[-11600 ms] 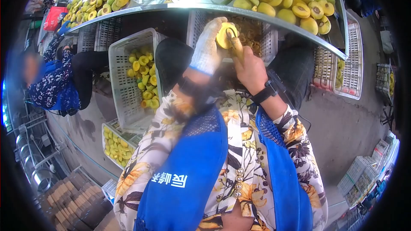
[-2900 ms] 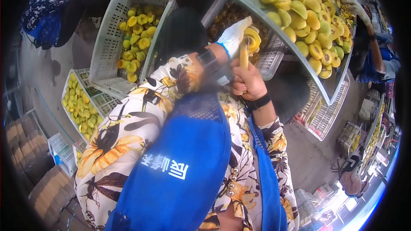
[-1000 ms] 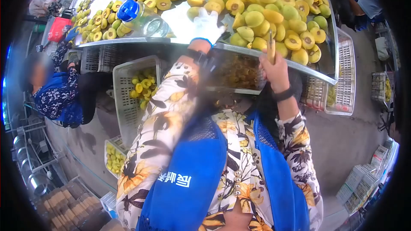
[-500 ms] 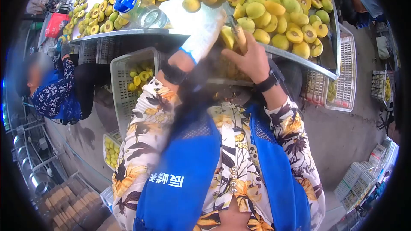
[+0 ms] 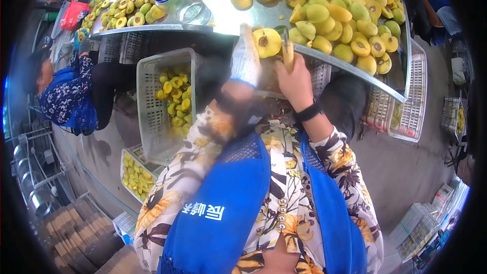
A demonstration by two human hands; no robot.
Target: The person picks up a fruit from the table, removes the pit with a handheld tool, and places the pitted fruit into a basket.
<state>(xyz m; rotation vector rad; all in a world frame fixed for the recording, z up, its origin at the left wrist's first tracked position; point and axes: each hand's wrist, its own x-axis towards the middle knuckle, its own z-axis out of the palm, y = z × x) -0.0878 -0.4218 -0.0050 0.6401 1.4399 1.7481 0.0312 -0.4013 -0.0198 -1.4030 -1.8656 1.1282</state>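
Observation:
My left hand (image 5: 245, 58), in a white glove, is closed around a halved yellow apricot (image 5: 267, 42), its cut face and brown centre turned up. Close by, my right hand (image 5: 295, 83) is bare and wrapped around a wooden-handled knife (image 5: 288, 57), whose narrow metal end points away from me beside the fruit. Both hands are at the near edge of a metal table (image 5: 223, 29). A large heap of yellow-green apricots (image 5: 332, 20), many cut in half, lies beyond my right hand.
A clear bottle with a blue lid (image 5: 187, 7) stands at the table edge. Below are a crate (image 5: 143, 86) of fruit halves and another crate (image 5: 133, 193) of fruit. Stacked crates (image 5: 410, 101) stand at right. A co-worker (image 5: 66, 94) sits at left.
Both hands have drawn back from the heap toward me. The apricot half in my left hand now shows its cut face. The view has shifted slightly.

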